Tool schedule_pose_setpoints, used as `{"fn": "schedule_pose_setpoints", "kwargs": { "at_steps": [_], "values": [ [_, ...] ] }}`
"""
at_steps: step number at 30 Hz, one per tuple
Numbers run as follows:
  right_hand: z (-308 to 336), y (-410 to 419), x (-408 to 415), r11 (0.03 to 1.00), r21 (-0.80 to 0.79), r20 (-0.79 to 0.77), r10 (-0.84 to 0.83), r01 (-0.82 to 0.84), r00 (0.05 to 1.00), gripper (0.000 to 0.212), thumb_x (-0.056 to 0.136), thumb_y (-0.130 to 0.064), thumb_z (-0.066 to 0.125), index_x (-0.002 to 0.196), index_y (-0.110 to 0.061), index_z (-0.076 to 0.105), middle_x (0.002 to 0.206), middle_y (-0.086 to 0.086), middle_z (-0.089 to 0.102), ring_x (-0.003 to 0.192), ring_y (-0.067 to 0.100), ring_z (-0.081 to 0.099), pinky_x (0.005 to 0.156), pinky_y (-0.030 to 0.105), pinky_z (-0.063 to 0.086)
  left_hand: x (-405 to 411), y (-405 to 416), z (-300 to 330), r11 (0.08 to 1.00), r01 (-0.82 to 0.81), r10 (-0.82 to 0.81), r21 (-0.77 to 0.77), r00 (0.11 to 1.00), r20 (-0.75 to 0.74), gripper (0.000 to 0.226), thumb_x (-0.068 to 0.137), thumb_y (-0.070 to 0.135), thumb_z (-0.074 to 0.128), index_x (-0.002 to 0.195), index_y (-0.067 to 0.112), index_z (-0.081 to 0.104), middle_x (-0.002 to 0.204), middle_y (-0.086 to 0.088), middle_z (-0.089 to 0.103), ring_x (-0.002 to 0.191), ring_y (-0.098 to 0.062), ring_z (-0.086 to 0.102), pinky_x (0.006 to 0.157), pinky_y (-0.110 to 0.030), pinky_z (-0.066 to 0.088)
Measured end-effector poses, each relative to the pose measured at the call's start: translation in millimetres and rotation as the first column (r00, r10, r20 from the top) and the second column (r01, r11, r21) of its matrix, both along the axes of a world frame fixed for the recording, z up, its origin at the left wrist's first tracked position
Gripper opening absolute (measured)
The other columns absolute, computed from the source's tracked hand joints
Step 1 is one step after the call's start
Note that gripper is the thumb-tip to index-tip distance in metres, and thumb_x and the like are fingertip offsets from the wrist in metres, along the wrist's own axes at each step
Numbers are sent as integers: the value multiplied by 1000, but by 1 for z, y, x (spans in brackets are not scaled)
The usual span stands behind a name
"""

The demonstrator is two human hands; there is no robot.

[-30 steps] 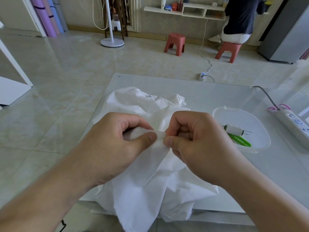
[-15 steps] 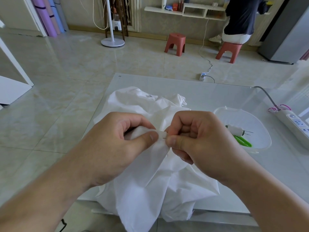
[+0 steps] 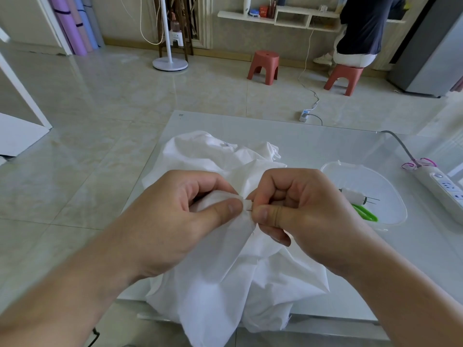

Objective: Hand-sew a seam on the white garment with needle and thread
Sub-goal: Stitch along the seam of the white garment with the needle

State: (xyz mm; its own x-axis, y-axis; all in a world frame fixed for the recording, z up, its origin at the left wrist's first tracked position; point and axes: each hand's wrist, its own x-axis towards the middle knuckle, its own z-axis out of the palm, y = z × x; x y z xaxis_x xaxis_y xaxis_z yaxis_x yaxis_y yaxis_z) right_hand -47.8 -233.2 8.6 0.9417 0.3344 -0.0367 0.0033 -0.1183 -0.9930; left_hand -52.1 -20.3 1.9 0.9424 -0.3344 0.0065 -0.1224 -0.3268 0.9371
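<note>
Right side of the frame there's a clear plastic tub [image 3: 390, 196] on the glass table [image 3: 313, 141], with something green [image 3: 364, 212] in it. A white power strip [image 3: 441, 186] sits at the far right edge. Up top, two red stools [image 3: 264, 66] on the tiled floor [image 3: 87, 108], one with a person [image 3: 360, 28] sitting on it. A white fan stand [image 3: 169, 62] is upper left of those, rolled mats [image 3: 72, 23] in the corner.

A pale table [image 3: 313, 136] carries the crumpled garment [image 3: 213, 156] at centre. At three o'clock lie a clear tub [image 3: 390, 216] and a power strip [image 3: 441, 189].
</note>
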Motion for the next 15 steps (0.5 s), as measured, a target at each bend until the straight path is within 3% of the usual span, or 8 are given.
{"fn": "schedule_pose_setpoints", "kwargs": {
  "at_steps": [3,9,12,15],
  "values": [
    [-1,-2,1,1000,-4,13,10,-10,1000,35,87,19,65,68,-10,67,72,19,68,47,20,43,47,30,36,1,-1,-1,1000,-6,6,-27,1000,0,19,85,45,71,91,31,81,87,4,80,84,-14,76,80,-36,58],
    [-3,-5,2,999,-42,37,8,-7,999,14,81,-1,72,71,-10,70,61,12,63,51,18,49,54,28,43,1,-3,-4,998,-30,30,-52,999,10,18,88,46,79,91,28,81,85,2,79,81,-15,75,75,-32,59],
    [-4,-5,2,999,-49,52,-10,13,999,20,86,4,75,72,-10,70,59,9,62,53,18,49,55,26,43,1,-5,-4,996,-46,47,-72,999,15,17,90,45,80,89,28,80,84,0,79,79,-13,74,72,-24,58],
    [-5,-1,0,997,-66,58,-33,37,998,14,85,-8,78,74,-14,71,69,17,65,58,24,51,57,36,43,1,-5,-6,994,-52,52,-92,999,-4,17,86,44,78,90,28,80,88,-1,80,83,-16,76,75,-26,60]
  ]
}}
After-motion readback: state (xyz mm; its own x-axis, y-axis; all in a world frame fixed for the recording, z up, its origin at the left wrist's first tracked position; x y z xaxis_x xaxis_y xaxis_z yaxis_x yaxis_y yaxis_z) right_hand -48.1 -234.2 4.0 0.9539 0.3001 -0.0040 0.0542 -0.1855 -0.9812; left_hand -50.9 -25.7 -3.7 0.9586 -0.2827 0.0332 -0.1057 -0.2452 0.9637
